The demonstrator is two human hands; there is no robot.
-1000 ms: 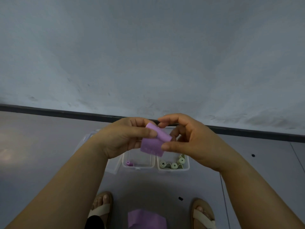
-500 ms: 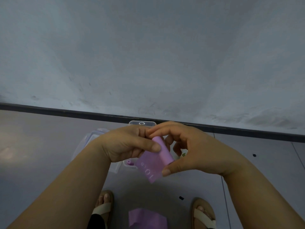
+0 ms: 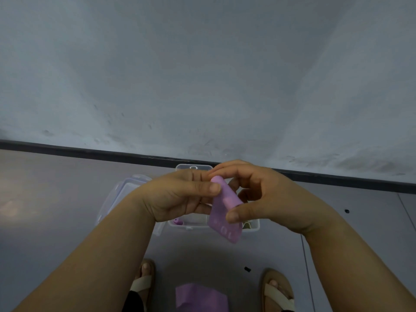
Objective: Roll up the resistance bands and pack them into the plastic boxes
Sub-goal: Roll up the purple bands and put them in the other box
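A purple resistance band [image 3: 225,212], partly rolled at its top with a flat tail hanging down, is held in front of me. My left hand [image 3: 180,194] pinches the roll's upper end between thumb and fingers. My right hand [image 3: 263,197] grips the roll from the other side, its thumb pressed on the flat tail. Below the hands two clear plastic boxes [image 3: 191,225] stand on the floor, mostly hidden. A small purple roll [image 3: 176,221] lies in the left box. A bit of a green roll [image 3: 247,225] shows in the right box.
A clear lid [image 3: 121,194] lies left of the boxes and another lid [image 3: 194,167] stands behind them by the dark skirting. More purple bands [image 3: 200,298] lie at the bottom between my sandalled feet [image 3: 144,282]. A wall rises close ahead.
The rolled part of the band has grown and the hanging tail has turned and dropped lower. Both hands sank slightly and now cover more of the boxes.
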